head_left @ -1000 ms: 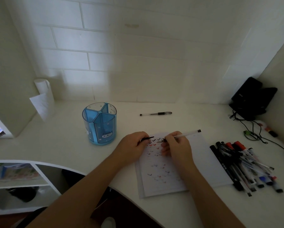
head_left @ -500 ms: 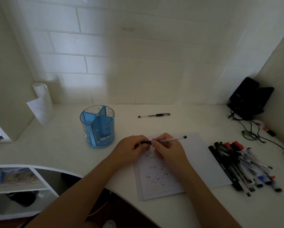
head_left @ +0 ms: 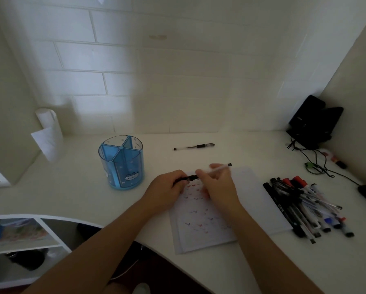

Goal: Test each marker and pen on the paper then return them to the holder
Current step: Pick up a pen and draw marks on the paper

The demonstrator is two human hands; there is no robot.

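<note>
Over paper (head_left: 201, 232): my left hand (head_left: 167, 188) pinches black cap (head_left: 191, 178); my right hand (head_left: 218, 185) grips pen (head_left: 223, 167), cap against its end. Holder (head_left: 121, 166) left of paper; pen pile (head_left: 305, 205) right.

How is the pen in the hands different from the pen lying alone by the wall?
The slim white pen is held over the marked paper by the right hand, while the left hand grips a black cap at its tip; the clear pen with a black grip lies untouched on the white desk. The held pen slants up to the right; the lone pen lies nearly level. Both are thin with black ends.
</note>
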